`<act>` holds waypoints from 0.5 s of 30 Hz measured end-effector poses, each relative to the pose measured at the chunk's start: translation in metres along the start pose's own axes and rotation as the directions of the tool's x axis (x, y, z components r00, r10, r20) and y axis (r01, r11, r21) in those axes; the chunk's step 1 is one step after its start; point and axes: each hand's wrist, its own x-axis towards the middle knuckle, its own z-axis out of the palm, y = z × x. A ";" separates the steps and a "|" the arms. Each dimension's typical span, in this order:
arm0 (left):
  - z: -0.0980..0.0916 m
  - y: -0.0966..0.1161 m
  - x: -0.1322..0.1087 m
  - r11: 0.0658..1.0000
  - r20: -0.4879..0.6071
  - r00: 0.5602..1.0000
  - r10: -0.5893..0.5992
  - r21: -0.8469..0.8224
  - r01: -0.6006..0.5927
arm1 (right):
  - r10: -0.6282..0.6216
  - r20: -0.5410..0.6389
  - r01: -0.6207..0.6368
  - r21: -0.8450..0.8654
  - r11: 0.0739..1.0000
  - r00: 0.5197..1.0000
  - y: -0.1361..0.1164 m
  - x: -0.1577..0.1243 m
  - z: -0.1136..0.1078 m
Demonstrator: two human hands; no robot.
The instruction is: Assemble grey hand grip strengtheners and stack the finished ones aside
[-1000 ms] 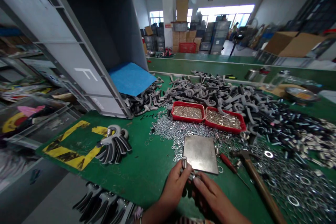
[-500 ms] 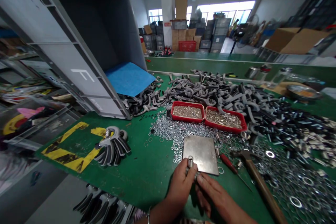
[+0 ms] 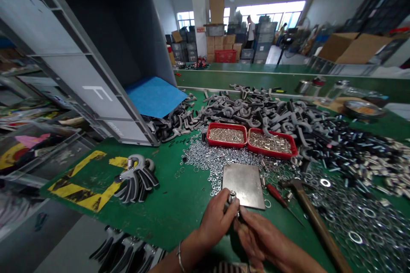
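Observation:
My left hand (image 3: 218,215) is closed around a small metal part with a coiled spring (image 3: 232,197), which pokes up between thumb and forefinger. Touching the lower end of that part is my right hand (image 3: 261,232), its fingers pressed together beneath it; the hands hide most of the part. Just beyond them lies a flat metal plate (image 3: 245,183). To the plate's right are a red-handled awl (image 3: 277,195) and a wooden-handled hammer (image 3: 317,222).
Two red trays (image 3: 226,135) of small metal pieces stand behind the plate, with grey handles (image 3: 272,113) heaped beyond. Washers cover the right side. A tall grey crate (image 3: 99,94) stands at left, near stacked grey-and-black handles (image 3: 139,179).
The spring part has tilted and sits lower in my left hand. My right hand's fingers have shifted under it. The view has moved slightly, and a person now shows in the background.

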 end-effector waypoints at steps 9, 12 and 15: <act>0.003 0.025 0.004 0.870 -0.054 0.941 -0.335 -0.402 0.286 | -0.495 -0.160 0.030 -0.935 0.353 0.854 0.003 0.004 -0.003; -0.002 0.033 0.004 0.828 -0.008 0.924 -0.382 -0.448 0.338 | -0.566 0.022 0.054 -0.998 0.041 0.824 0.001 0.003 -0.007; -0.003 0.032 0.004 0.813 0.015 0.915 -0.403 -0.453 0.365 | -0.588 0.149 0.097 -0.988 -0.120 0.795 -0.005 0.004 -0.011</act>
